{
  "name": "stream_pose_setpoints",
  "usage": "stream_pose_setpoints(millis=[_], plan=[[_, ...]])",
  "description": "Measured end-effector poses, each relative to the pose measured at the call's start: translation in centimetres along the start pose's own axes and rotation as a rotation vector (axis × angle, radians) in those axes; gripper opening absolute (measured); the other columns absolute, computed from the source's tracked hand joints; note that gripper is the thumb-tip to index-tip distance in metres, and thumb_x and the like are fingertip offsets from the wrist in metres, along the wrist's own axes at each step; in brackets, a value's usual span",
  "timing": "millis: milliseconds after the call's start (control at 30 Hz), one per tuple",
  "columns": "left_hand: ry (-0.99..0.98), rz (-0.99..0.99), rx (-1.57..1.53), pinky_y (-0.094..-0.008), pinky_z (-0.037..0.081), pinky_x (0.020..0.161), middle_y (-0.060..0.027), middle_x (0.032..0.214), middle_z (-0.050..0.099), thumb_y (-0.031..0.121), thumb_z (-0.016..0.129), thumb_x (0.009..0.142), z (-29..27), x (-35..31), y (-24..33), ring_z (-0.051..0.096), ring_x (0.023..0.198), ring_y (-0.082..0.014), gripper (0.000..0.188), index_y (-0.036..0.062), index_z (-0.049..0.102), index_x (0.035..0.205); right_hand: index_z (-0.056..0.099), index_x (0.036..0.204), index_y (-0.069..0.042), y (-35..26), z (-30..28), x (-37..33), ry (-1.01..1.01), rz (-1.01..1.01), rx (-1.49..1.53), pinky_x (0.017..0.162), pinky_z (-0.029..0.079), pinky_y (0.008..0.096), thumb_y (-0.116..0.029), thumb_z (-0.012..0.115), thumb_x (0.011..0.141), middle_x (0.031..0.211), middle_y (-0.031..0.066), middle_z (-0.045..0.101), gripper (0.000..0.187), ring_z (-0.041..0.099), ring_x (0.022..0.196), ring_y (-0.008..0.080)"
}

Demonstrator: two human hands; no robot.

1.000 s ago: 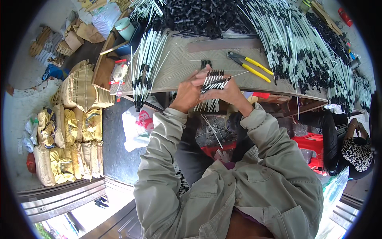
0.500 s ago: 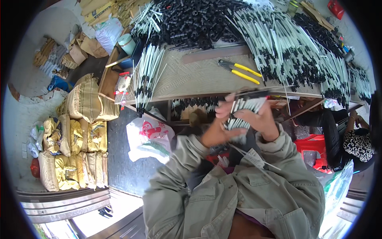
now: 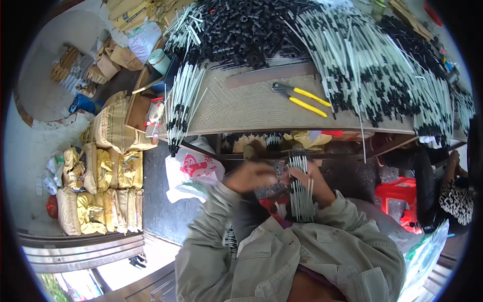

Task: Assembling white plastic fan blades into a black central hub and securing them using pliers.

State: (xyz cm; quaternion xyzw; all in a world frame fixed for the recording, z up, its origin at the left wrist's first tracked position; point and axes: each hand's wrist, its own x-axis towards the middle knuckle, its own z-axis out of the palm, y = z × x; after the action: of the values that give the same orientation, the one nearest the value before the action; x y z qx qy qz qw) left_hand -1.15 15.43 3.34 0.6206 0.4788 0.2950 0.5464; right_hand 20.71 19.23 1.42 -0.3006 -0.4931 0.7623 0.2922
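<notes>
A bundle of thin white rods with black ends [image 3: 301, 201] stands nearly upright in front of my chest. My right hand [image 3: 320, 185] is wrapped around its upper part, with the fingers across the rods. Just left of the bundle is my left hand [image 3: 252, 177], smeared by motion. Its fingertips point toward the rods, and I cannot make out whether they hold anything small. On the table [image 3: 241, 108] beyond my hands lie yellow-handled pliers [image 3: 307, 99], apart from both hands.
Rows of white rods with black ends [image 3: 352, 60] cover the table's right side. Black plastic parts [image 3: 246, 32] are heaped at its back. A smaller rod pile [image 3: 185, 95] overhangs the left edge. Sacks [image 3: 95, 191] line the left wall. Another person [image 3: 455, 194] sits at the right.
The bundle has turned from tilted to nearly upright and come lower, nearer my body. My left hand has moved off it to the left; my right hand keeps its hold.
</notes>
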Motion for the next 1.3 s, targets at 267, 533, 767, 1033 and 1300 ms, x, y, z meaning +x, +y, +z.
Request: stream_pose_setpoints(millis=[267, 533, 767, 1033, 1300], plan=[[0.956, 0.270, 0.672, -0.0334, 0.051, 0.065, -0.0167, 0.083, 0.065, 0.027, 0.069, 0.074, -16.9, 15.3, 5.3, 0.064, 0.074, -0.0265, 0.040, 0.0000, 0.057, 0.100, 0.060, 0.090, 0.005, -1.4, 0.8, -1.1, -0.034, -0.041, -0.083, 0.066, 0.049, 0.0247, -0.006, 0.054, 0.087, 0.084, 0.0089, 0.066, 0.013, 0.062, 0.075, 0.0125], [0.997, -0.029, 1.267, -0.0442, 0.050, 0.070, -0.0188, 0.076, 0.062, 0.021, 0.064, 0.067, -17.2, 19.7, 5.5, 0.062, 0.076, -0.0348, 0.029, 0.0049, 0.053, 0.088, 0.061, 0.086, 0.007, -1.5, 0.9, -2.5, 0.046, 0.000, -0.034, 0.071, 0.050, 0.0279, -0.005, 0.052, 0.086, 0.084, 0.0123, 0.065, 0.015, 0.063, 0.076, 0.0167], [0.490, 0.181, -0.508, -0.0230, 0.042, 0.055, -0.0043, 0.081, 0.058, 0.019, 0.052, 0.089, -8.0, 6.5, 9.3, 0.049, 0.063, -0.0088, 0.025, -0.0027, 0.058, 0.101, 0.063, 0.082, 0.003, -2.4, 1.4, -2.9, 0.053, -0.053, -0.109, 0.062, 0.047, 0.0250, -0.012, 0.053, 0.086, 0.077, 0.0075, 0.064, 0.018, 0.059, 0.068, 0.0120], [0.498, 0.044, -1.045, -0.0209, 0.049, 0.052, -0.0070, 0.080, 0.061, 0.034, 0.048, 0.091, 5.1, -2.0, 0.7, 0.060, 0.063, -0.0135, 0.043, -0.0049, 0.053, 0.108, 0.057, 0.096, 0.006, -2.3, 2.5, -2.4, -0.111, 0.005, 0.043, 0.070, 0.051, 0.0277, -0.003, 0.049, 0.087, 0.085, 0.0125, 0.064, 0.014, 0.063, 0.078, 0.0179], [0.617, 0.043, -1.101, -0.0214, 0.049, 0.053, -0.0054, 0.078, 0.062, 0.021, 0.057, 0.087, 7.0, -2.8, 1.7, 0.059, 0.062, -0.0117, 0.019, 0.0037, 0.057, 0.095, 0.051, 0.108, 0.004, -1.3, 3.5, -4.6, -0.145, -0.010, 0.029, 0.073, 0.052, 0.0285, -0.008, 0.053, 0.088, 0.088, 0.0127, 0.064, 0.023, 0.063, 0.083, 0.0187]])
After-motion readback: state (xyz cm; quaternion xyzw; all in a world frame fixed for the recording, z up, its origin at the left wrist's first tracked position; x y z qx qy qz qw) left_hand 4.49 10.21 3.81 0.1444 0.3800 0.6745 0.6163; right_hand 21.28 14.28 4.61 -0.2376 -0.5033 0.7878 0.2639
